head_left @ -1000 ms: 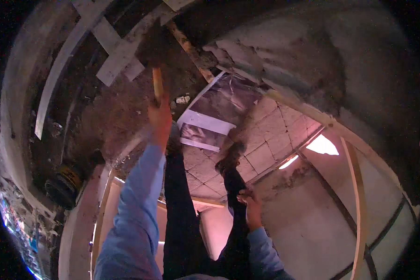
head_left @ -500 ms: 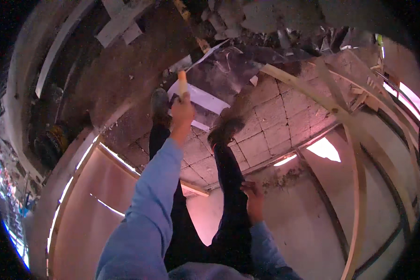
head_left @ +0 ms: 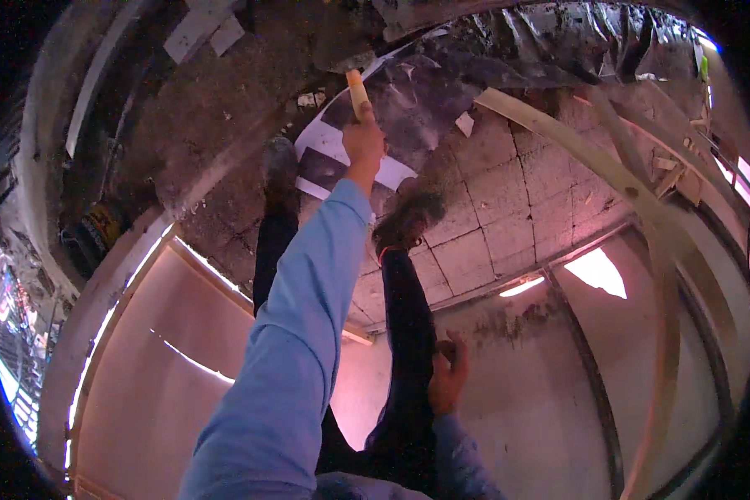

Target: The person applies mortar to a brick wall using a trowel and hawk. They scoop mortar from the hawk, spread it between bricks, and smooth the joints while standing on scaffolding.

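My left hand, arm stretched forward, is closed round the pale yellow handle of a flat-bladed hand tool. Its grey blade points away from me at the edge of dark soil, and the blade's exact shape is hard to make out. Beneath the hand lies a dark sheet with white bands, spread over the floor. My right hand is low beside my right knee, fingers curled; a small dark thing seems to be between them, too shadowed to name.
My shoes stand on dusty square paving blocks. Long wooden strips cross at the right. A pale panel wall with a bright hole lies near me. Soil and rubble fill the far left; crumpled dark plastic lies at the back.
My left hand and the tool have moved farther away and to the right, along the sheet's far-left edge. My right hand has shifted slightly, its thumb side turned up.
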Available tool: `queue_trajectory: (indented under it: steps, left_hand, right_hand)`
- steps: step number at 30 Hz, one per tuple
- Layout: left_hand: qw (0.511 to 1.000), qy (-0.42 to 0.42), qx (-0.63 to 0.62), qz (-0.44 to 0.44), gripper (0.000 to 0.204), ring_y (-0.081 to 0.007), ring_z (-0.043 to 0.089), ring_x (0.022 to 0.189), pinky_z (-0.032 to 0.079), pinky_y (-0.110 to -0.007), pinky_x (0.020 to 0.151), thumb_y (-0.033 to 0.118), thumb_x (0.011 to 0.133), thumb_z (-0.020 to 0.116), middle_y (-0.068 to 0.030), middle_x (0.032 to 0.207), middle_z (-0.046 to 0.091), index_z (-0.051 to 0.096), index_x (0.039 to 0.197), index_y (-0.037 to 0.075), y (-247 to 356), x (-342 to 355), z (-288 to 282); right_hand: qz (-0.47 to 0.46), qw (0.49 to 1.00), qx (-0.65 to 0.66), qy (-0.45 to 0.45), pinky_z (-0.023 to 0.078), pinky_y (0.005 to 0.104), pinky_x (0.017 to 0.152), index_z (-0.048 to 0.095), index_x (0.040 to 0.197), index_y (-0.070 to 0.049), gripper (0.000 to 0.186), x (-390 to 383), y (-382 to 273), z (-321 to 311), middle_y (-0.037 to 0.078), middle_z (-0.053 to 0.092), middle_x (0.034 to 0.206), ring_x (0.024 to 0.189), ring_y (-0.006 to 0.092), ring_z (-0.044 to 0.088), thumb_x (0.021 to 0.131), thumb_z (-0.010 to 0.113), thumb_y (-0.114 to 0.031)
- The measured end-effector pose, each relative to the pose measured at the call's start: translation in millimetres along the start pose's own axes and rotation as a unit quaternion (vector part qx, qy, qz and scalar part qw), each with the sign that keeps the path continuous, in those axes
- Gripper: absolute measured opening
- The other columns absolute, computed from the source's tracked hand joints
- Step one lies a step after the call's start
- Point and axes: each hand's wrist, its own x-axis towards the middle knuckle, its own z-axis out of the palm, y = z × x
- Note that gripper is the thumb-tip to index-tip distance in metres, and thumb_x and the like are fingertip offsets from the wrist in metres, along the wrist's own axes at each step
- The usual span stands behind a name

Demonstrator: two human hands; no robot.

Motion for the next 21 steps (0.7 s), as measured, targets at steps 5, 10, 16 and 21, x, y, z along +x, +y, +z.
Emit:
queue_trajectory:
  steps: [5,10,16,21]
  left_hand:
    - [0.989,0.051,0.138,0.026,0.066,-0.0365,0.068,0.063,0.053,-0.045,0.055,0.058,0.097,0.052,-0.0235,0.076,0.068,0.062,0.1,-0.007,-8.6,18.3,13.7]
    - [0.971,0.094,0.199,0.091,0.067,-0.0461,0.069,0.088,0.054,-0.053,0.072,0.058,0.097,0.051,-0.029,0.094,0.069,0.062,0.107,-0.008,-3.5,9.5,25.1]
    - [0.942,0.151,0.282,0.1,0.067,-0.048,0.067,0.095,0.051,-0.056,0.079,0.058,0.097,0.052,-0.0297,0.095,0.069,0.061,0.112,-0.006,4.7,-24.9,8.1]
    - [0.963,0.09,0.226,0.113,0.064,-0.0488,0.066,0.094,0.05,-0.054,0.079,0.055,0.097,0.053,-0.0301,0.098,0.069,0.058,0.116,-0.007,-0.9,-9.3,6.9]
  right_hand:
    - [-0.001,0.999,0.031,-0.009,0.046,0.0325,0.091,0.056,0.131,-0.001,0.045,2.0,3.4,-1.8,0.009,0.062,0.103,0.097,0.0184,0.059,0.086,0.054,-0.003]
    - [-0.014,0.999,-0.014,-0.034,0.046,0.0325,0.091,0.056,0.131,-0.001,0.045,4.8,-11.1,-0.7,0.008,0.061,0.104,0.098,0.0187,0.058,0.086,0.054,-0.008]
    - [-0.009,0.999,0.022,-0.025,0.046,0.0337,0.091,0.056,0.132,-0.001,0.047,4.2,9.1,-4.5,0.009,0.061,0.106,0.1,0.0186,0.058,0.086,0.056,-0.01]
    - [0.03,0.999,0.02,-0.009,0.046,0.0332,0.093,0.056,0.131,-0.001,0.046,-0.7,-2.7,5.1,0.009,0.061,0.106,0.101,0.0184,0.058,0.085,0.054,-0.004]
